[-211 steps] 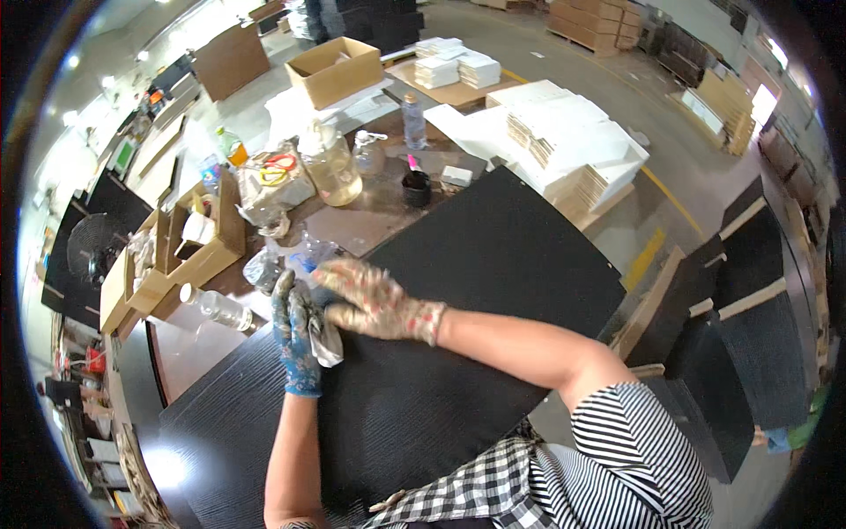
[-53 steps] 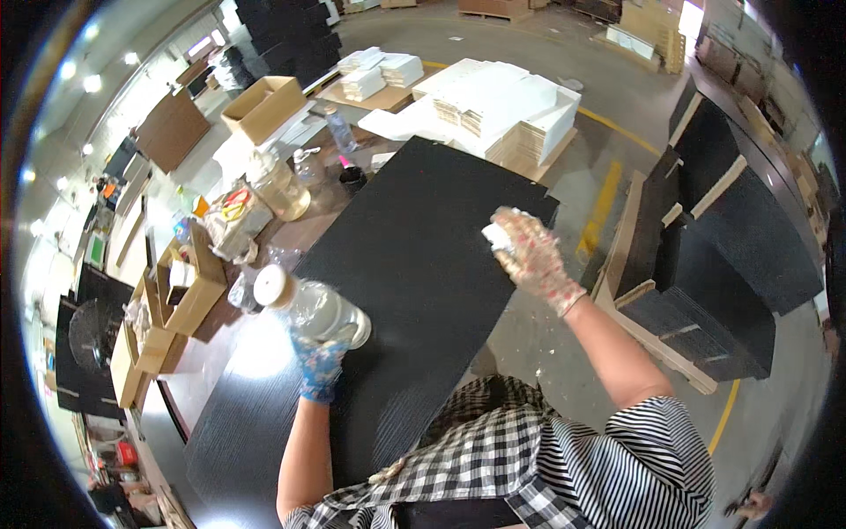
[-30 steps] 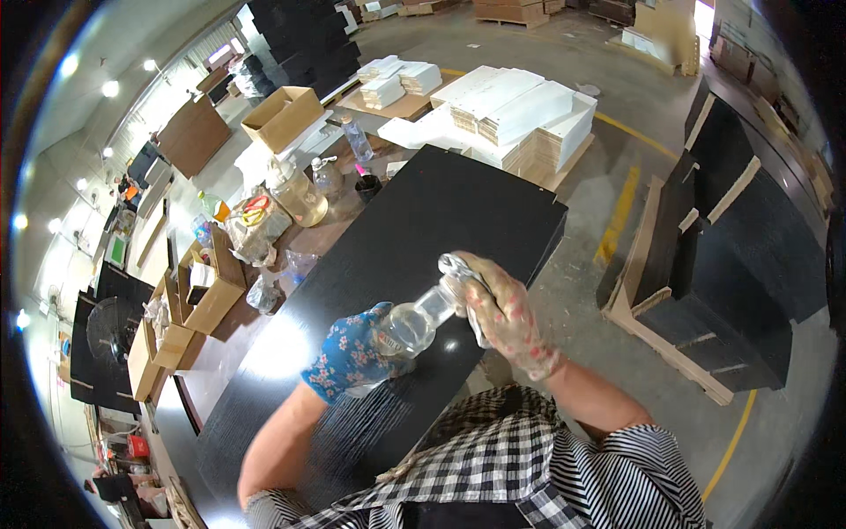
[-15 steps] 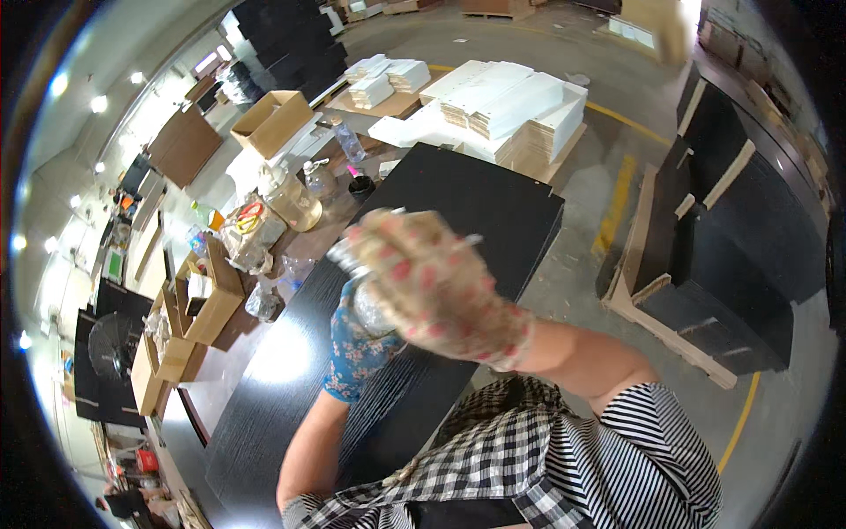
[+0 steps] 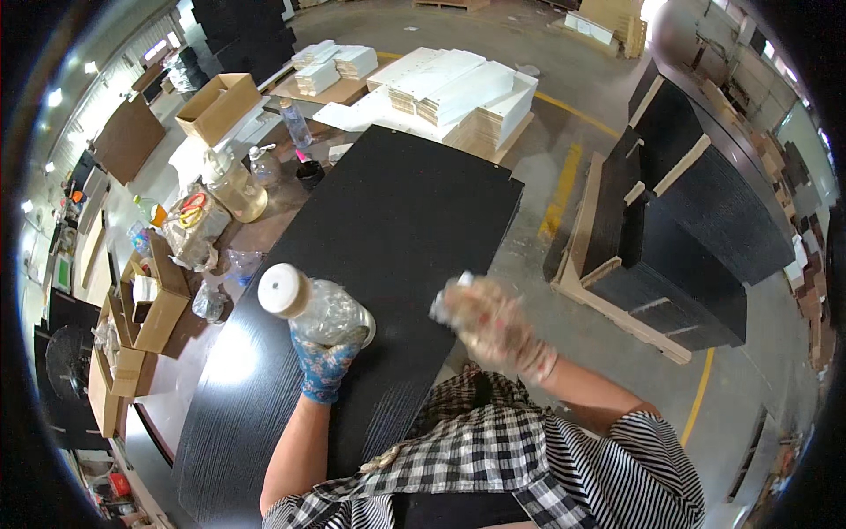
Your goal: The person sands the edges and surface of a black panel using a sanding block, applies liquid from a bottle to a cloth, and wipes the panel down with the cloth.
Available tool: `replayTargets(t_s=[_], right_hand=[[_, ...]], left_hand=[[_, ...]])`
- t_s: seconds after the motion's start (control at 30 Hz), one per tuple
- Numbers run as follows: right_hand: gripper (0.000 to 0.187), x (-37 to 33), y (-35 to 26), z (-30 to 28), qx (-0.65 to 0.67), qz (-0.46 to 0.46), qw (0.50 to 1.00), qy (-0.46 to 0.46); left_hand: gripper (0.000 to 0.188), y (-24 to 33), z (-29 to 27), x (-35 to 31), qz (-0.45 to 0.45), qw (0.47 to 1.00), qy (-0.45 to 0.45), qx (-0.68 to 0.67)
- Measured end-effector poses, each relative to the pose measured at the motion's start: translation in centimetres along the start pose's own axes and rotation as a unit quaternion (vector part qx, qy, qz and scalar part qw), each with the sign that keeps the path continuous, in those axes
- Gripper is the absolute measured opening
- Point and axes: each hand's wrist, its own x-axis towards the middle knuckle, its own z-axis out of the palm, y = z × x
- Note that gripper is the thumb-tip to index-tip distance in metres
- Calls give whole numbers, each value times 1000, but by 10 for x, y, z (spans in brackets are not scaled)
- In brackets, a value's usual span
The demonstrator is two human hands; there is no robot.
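A clear bottle with a round white cap (image 5: 330,315) tilts up to the left over the black panel. My left hand (image 5: 322,361), in a blue flowered glove, is wrapped round its lower part. To the right, near the panel's right edge, my right hand (image 5: 496,322) wears a pale glove with red spots and is smeared by motion. Its fingers are closed on a small whitish crumpled thing (image 5: 441,306), too blurred to name. Below both hands lies the black wood-grain panel (image 5: 401,207), with glare on its left side.
Left of the panel stand a large jug of yellowish liquid (image 5: 236,189), a black cup (image 5: 309,174), a wrapped bundle with scissors (image 5: 196,231) and cardboard boxes (image 5: 159,295). White boards (image 5: 449,88) are stacked beyond. Black panels (image 5: 679,256) stand on a pallet at right.
My hands have moved apart: the right one swung right and down, away from the bottle. The bottle, partly hidden before, now shows its white cap. The view has shifted slightly right.
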Motion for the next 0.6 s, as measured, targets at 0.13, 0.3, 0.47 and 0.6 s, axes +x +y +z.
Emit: replayTargets(t_s=[0.13,0.3,0.47,0.6], right_hand=[[37,-18,45,17,38,65,997,-1],[25,8,110,6,-53,227,970,69],[24,-21,48,29,34,87,994,54],[25,19,149,-1,-44,181,977,103]], left_hand=[[86,11,13,-2,57,996,52,-48],[98,-2,12,-6,33,998,52,13],[96,-10,5,-5,79,995,39,42],[98,-12,8,-3,91,994,39,47]])
